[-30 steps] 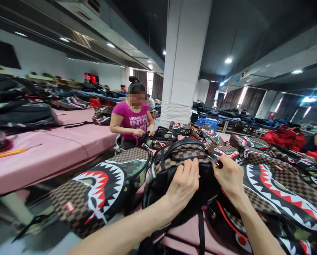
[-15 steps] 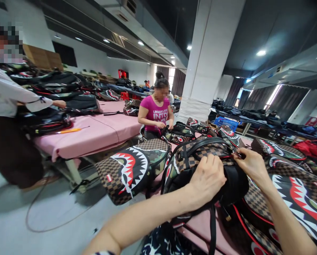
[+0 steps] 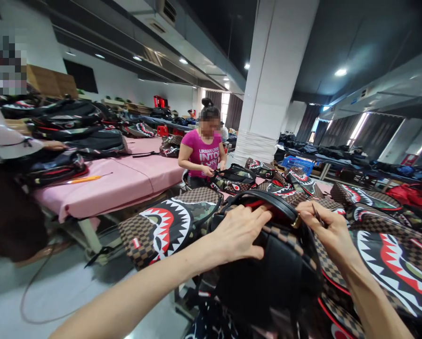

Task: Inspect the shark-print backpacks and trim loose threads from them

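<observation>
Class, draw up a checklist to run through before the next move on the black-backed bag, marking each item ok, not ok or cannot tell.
1. Left hand at the bag's opening: ok.
2. Right hand beside the gold-coloured metal piece: ok.
3. Right hand's grip on that piece firm: cannot tell.
4. Opening fully closed: not ok, red lining shows.
5. Inside checked for contents: cannot tell.
6. Co-worker's hands away from it: ok, they are at another bag.

Pink tables (image 3: 145, 176) — shark-mouth backpacks (image 3: 177, 223) atop
</observation>
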A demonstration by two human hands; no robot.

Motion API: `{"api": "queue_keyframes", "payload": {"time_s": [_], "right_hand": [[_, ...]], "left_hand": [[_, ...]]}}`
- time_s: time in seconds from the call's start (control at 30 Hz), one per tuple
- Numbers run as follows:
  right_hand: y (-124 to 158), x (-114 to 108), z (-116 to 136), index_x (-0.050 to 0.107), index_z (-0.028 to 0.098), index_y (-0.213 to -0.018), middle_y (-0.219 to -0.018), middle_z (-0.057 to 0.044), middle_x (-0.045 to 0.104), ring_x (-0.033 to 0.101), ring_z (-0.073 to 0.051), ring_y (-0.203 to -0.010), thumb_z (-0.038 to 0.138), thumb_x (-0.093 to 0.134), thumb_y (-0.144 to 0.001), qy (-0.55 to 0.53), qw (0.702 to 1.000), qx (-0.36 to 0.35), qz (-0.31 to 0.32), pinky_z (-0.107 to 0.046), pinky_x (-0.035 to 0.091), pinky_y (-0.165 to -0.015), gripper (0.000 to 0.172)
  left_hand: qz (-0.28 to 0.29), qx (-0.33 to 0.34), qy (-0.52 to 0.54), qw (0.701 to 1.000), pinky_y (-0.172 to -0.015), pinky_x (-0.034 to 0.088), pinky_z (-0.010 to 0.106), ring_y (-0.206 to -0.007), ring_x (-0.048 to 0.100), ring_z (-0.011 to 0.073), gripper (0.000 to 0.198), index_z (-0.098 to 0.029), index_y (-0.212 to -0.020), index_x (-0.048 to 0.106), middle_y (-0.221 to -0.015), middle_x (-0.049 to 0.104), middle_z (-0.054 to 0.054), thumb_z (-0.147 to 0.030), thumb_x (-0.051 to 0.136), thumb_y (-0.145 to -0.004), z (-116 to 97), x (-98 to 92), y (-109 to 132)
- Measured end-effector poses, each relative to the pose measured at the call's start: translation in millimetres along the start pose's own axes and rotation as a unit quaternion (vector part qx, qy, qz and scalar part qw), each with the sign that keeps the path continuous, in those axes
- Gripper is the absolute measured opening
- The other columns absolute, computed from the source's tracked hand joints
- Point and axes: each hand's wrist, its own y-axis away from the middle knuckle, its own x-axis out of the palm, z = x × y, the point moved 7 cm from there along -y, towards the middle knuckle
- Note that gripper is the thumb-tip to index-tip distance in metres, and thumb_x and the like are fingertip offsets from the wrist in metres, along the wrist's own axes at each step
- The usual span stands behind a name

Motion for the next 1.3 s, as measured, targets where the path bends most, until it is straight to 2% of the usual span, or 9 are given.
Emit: {"api": "queue_keyframes", "payload": {"time_s": [0.13, 0.3, 0.43, 0.53, 0.77, 0.93, 1.1, 1.23, 1.3], "right_hand": [[-13.8, -2.3, -5.9, 0.066, 0.016, -0.079, -0.081, -0.006, 0.065, 0.057, -0.019, -0.075, 0.043, 0.059, -0.074, -0.039, 0.996, 0.065, 0.050, -0.029, 0.045, -0.068, 0.029], [-32.1, 31.2, -4.0, 0.066, 0.014, -0.070, -0.066, -0.001, 0.060, 0.051, -0.014, -0.060, 0.042, 0.063, -0.065, -0.035, 0.968, 0.098, 0.229, -0.024, 0.041, -0.054, 0.029], [-41.7, 35.7, -13.1, 0.055, 0.014, -0.057, -0.054, 0.003, 0.047, 0.039, -0.009, -0.051, 0.045, 0.058, -0.067, -0.011, 0.987, 0.080, 0.140, -0.021, 0.031, -0.046, 0.033], [-40.0, 45.6, -23.9, 0.045, 0.017, -0.054, -0.050, 0.005, 0.036, 0.030, -0.007, -0.047, 0.052, 0.054, -0.069, -0.012, 0.985, 0.094, 0.142, -0.020, 0.023, -0.042, 0.039], [-33.6, 48.8, -23.7, 0.040, 0.018, -0.052, -0.047, 0.006, 0.034, 0.027, -0.007, -0.045, 0.061, 0.055, -0.065, -0.025, 0.979, 0.133, 0.153, -0.021, 0.020, -0.041, 0.047], [-31.9, 49.4, -20.7, 0.041, 0.018, -0.053, -0.047, 0.006, 0.035, 0.027, -0.006, -0.045, 0.059, 0.054, -0.065, -0.021, 0.978, 0.121, 0.169, -0.021, 0.020, -0.041, 0.045], [-35.3, 53.4, -21.9, 0.043, 0.017, -0.053, -0.047, 0.006, 0.035, 0.028, -0.006, -0.044, 0.056, 0.053, -0.068, -0.006, 0.978, 0.110, 0.177, -0.021, 0.020, -0.041, 0.043], [-28.5, 23.7, -29.1, 0.054, 0.015, -0.055, -0.051, 0.001, 0.051, 0.044, -0.010, -0.049, 0.053, 0.048, -0.076, 0.011, 0.994, 0.084, 0.067, -0.023, 0.032, -0.048, 0.043], [-10.0, 0.3, -40.7, 0.063, 0.015, -0.067, -0.068, -0.004, 0.064, 0.055, -0.016, -0.065, 0.048, 0.049, -0.078, 0.007, 0.997, 0.077, 0.000, -0.026, 0.040, -0.061, 0.038]], "left_hand": [[0.089, 0.085, 0.050, 0.991, -0.072, 0.043, 0.030, -0.092, 0.057, 0.0241, 0.063, -0.020, -0.113, 0.044, -0.107, 0.058, 0.005, -0.046, 0.068, -0.061, -17.3, -6.0, -10.7], [0.092, 0.094, 0.026, 0.991, -0.069, 0.044, 0.033, -0.088, 0.057, 0.0253, 0.056, -0.020, -0.103, 0.050, -0.101, 0.059, 0.005, -0.047, 0.070, -0.059, -29.1, -0.7, -15.5], [0.017, 0.092, 0.004, 0.996, -0.071, 0.043, 0.035, -0.081, 0.057, 0.0234, 0.054, -0.015, -0.098, 0.051, -0.097, 0.060, 0.009, -0.046, 0.073, -0.060, -34.2, 4.0, 6.7], [-0.015, 0.091, 0.007, 0.996, -0.070, 0.043, 0.035, -0.076, 0.055, 0.0224, 0.048, -0.013, -0.093, 0.052, -0.088, 0.061, 0.008, -0.042, 0.073, -0.061, -38.0, 5.2, 25.8], [0.079, 0.121, 0.046, 0.988, -0.085, 0.041, 0.038, -0.083, 0.057, 0.0215, 0.036, -0.017, -0.081, 0.056, -0.085, 0.064, 0.004, -0.045, 0.072, -0.062, -39.8, -3.3, 25.4], [0.252, 0.155, 0.071, 0.953, -0.051, 0.040, 0.026, -0.057, 0.058, 0.0192, 0.037, -0.020, -0.081, 0.062, -0.068, 0.066, 0.003, -0.052, 0.068, -0.064, -34.1, 2.5, 3.7], [0.313, 0.147, 0.213, 0.914, -0.052, 0.039, 0.020, -0.053, 0.056, 0.0130, 0.029, -0.022, -0.074, 0.066, -0.063, 0.066, -0.004, -0.044, 0.074, -0.057, -30.1, 11.2, -18.5], [0.371, 0.044, 0.201, 0.905, -0.054, 0.041, 0.019, -0.052, 0.056, 0.0122, 0.031, -0.019, -0.068, 0.067, -0.059, 0.064, -0.004, -0.047, 0.071, -0.056, -13.9, 24.8, -18.2], [0.339, 0.020, 0.178, 0.924, -0.066, 0.045, 0.021, -0.064, 0.060, 0.0149, 0.035, -0.019, -0.075, 0.068, -0.068, 0.067, -0.003, -0.049, 0.070, -0.056, -7.0, 23.8, -17.5]]}}
